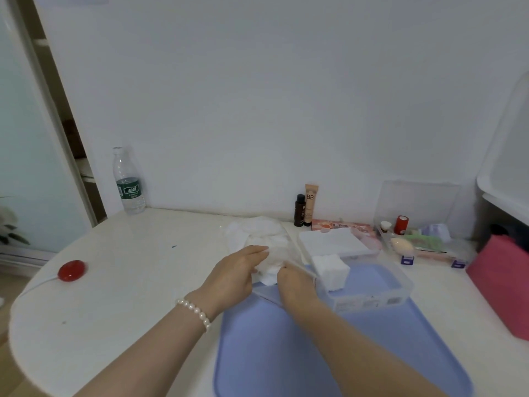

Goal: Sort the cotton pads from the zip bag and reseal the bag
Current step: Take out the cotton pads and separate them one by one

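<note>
head view: on the white table (114,282) both hands work at a clear zip bag (263,242) stuffed with white cotton pads (270,277), lying just past the far left corner of a blue mat (329,353). the left hand (234,276), with a pearl bracelet (194,310) at the wrist, lies on the bag's near side with fingers fairly straight, thumb tucked under against the plastic. the right hand (294,285) has its fingers curled at the bag's near edge, seemingly pinching plastic and a pad corner; the exact grip is hidden by the knuckles. just right of the hands a clear plastic box (395,296) sits on the mat, holding a small stack of square pads (332,267) in its far left corner. behind it lies a flat clear lid (335,242). along the wall stand a water bottle (127,181), a dark small bottle (299,210) and a bb cream tube (310,203). a red round button (71,270) rests at the table's left
</note>
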A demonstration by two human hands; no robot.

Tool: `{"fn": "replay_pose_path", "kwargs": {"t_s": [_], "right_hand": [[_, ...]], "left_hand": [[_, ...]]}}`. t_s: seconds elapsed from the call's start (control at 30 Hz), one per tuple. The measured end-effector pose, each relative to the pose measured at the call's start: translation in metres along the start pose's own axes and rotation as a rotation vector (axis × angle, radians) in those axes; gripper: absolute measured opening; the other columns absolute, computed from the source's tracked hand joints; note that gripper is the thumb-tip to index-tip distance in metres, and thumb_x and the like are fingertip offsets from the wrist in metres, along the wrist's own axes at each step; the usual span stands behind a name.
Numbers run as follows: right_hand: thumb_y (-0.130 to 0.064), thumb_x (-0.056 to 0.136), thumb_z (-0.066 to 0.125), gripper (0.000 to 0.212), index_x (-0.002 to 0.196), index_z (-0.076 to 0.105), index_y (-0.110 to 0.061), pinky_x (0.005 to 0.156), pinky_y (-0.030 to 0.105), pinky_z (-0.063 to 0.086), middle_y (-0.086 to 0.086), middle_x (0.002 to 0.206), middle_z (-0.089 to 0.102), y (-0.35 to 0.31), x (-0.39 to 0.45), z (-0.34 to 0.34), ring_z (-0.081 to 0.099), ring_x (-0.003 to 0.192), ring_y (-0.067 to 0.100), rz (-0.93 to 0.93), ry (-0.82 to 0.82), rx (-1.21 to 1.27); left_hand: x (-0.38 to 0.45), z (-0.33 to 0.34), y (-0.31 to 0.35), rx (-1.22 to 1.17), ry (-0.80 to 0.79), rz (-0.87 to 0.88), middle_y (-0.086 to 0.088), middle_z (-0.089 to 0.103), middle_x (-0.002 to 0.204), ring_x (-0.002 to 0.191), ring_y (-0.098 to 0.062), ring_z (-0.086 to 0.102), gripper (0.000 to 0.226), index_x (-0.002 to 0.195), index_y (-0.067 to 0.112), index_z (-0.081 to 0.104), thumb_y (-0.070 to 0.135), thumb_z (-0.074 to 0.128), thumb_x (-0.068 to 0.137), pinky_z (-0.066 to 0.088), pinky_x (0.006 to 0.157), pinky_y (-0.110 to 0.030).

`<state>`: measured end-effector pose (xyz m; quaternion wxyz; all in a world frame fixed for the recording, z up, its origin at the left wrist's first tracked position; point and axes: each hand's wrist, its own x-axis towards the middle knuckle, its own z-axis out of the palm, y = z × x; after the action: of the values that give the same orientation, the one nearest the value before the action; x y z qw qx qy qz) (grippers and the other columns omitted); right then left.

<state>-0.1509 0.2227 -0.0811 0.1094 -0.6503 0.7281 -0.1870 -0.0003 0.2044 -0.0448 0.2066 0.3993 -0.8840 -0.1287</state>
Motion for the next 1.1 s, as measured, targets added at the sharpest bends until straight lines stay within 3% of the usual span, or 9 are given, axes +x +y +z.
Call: {"fn": "replay_pose_path", "kwargs": {"t_s": [0.17,0.27,0.37,0.5,0.63,0.8,0.87,0.97,1.1], "right_hand": [[0.000,0.092,0.042,0.021,0.108,0.055,0.004,0.084,0.037,0.042,0.023,0.115,0.052,0.001,-0.021,-0.004,0.052,0.106,0.032,-0.100,0.049,-0.063],[-0.021,0.073,0.065,0.037,0.100,0.061,0.004,0.075,0.022,0.047,0.013,0.099,0.059,0.019,-0.031,-0.005,0.059,0.088,0.014,-0.131,0.095,-0.080],[-0.014,0.093,0.040,0.016,0.098,0.053,-0.008,0.059,0.015,0.031,0.001,0.093,0.048,0.034,-0.047,-0.008,0.043,0.083,0.012,-0.097,-0.008,-0.061],[-0.018,0.097,0.042,0.037,0.062,0.029,-0.017,0.049,0.024,0.023,-0.004,0.062,0.034,0.044,-0.060,-0.022,0.030,0.057,0.010,-0.219,0.106,-0.049],[-0.002,0.089,0.046,0.020,0.083,0.063,-0.009,0.061,0.021,0.034,0.003,0.085,0.058,0.042,-0.051,-0.011,0.055,0.074,0.019,-0.234,0.171,0.021],[-0.004,0.049,0.059,0.021,0.062,0.068,-0.018,0.043,0.015,0.038,-0.004,0.065,0.062,0.042,-0.043,0.008,0.059,0.050,0.011,-0.331,0.189,-0.147],[-0.004,0.049,0.059,0.021,0.063,0.068,-0.017,0.043,0.016,0.040,-0.003,0.066,0.062,0.043,-0.044,0.007,0.060,0.052,0.013,-0.335,0.192,-0.136],[0.002,0.057,0.057,0.024,0.072,0.072,-0.011,0.050,0.019,0.044,0.002,0.074,0.065,0.053,-0.044,0.010,0.063,0.061,0.019,-0.322,0.173,-0.066],[-0.003,0.084,0.046,0.034,0.110,0.067,-0.007,0.075,0.029,0.047,0.009,0.109,0.064,0.061,-0.048,0.009,0.060,0.094,0.028,-0.313,0.189,0.084]], "left_hand": [[0.001,0.000,0.001,0.025,0.040,-0.052,0.009,0.035,0.148,0.099,-0.014,0.060,0.064,0.142,0.020,0.039,-0.006,0.037,0.084,0.045,0.089,-0.027],[-0.001,0.006,-0.001,0.056,0.067,-0.046,0.010,0.035,0.148,0.105,-0.014,0.059,0.061,0.142,0.022,0.039,-0.003,0.037,0.086,0.043,0.089,-0.023],[-0.003,0.013,0.000,0.090,0.086,-0.010,0.011,0.034,0.149,0.124,-0.013,0.048,0.059,0.141,0.022,0.040,0.000,0.037,0.087,0.040,0.095,-0.022],[-0.006,0.020,0.002,0.115,0.102,0.009,0.005,0.039,0.147,0.131,-0.019,0.039,0.054,0.137,0.022,0.047,0.007,0.043,0.086,0.039,0.101,-0.029],[-0.010,0.026,0.004,0.200,0.209,0.142,-0.013,0.060,0.123,0.114,-0.038,0.051,0.042,0.103,0.018,0.072,0.023,0.052,0.066,0.045,0.093,-0.047],[-0.011,0.043,0.011,0.483,0.136,0.048,-0.015,0.057,0.128,0.130,-0.037,0.032,0.031,0.077,0.029,0.073,0.032,0.074,0.046,0.007,0.110,-0.060],[-0.013,0.047,0.013,0.521,0.094,-0.043,-0.016,0.052,0.134,0.134,-0.041,0.034,0.015,0.065,0.027,0.069,0.036,0.073,0.054,-0.010,0.108,-0.056],[-0.009,0.055,0.009,0.615,0.103,-0.041,-0.017,0.064,0.118,0.120,-0.040,0.053,0.027,0.047,0.026,0.062,0.033,0.085,0.035,-0.003,0.107,-0.055],[-0.007,0.069,0.009,0.513,0.240,0.050,-0.015,0.061,0.122,0.125,-0.036,0.042,0.037,0.069,0.026,0.065,0.020,0.084,0.038,0.004,0.107,-0.053]]}}
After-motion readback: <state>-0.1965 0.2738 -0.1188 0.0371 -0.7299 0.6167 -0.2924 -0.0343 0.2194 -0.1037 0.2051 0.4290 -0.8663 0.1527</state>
